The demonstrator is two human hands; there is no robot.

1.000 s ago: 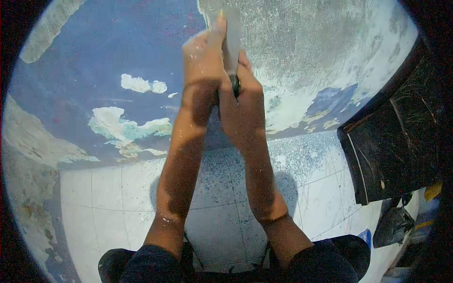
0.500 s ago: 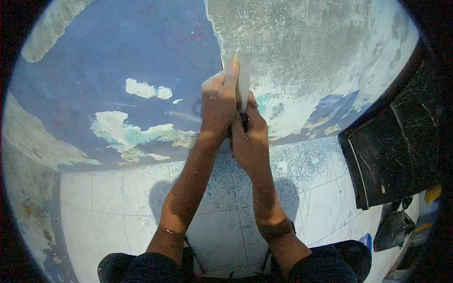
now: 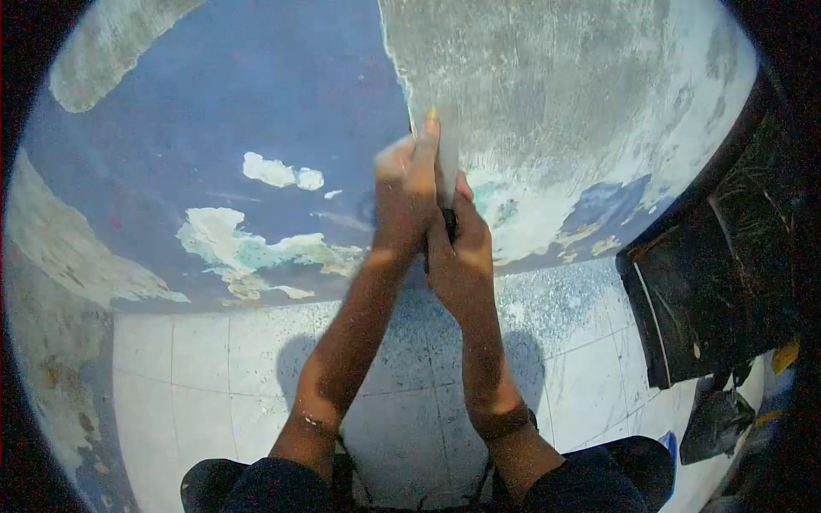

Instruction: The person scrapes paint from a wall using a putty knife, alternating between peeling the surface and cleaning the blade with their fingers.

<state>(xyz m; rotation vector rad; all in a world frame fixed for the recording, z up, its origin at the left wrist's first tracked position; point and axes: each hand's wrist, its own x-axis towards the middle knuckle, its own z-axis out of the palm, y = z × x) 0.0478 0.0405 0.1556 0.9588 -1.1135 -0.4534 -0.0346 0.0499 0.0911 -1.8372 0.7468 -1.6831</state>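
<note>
In the head view both my hands are closed on a scraper with a broad grey blade and a black handle. My left hand grips the blade's left side, its thumb stretched up along the metal. Lower down, my right hand wraps round the handle, which mostly hides it. The blade lies against the wall at the ragged border between blue paint and bare grey plaster. Its far edge is partly blurred.
Chipped white patches mark the blue wall. Paint flakes litter the white tiled floor below. To the right stands a dark panel-like object, with a black plastic bag near it. My knees flank the view's bottom.
The view has shifted a little, so the wall sits slightly lower and further right in it. Both hands keep their hold on the scraper, still at the paint border.
</note>
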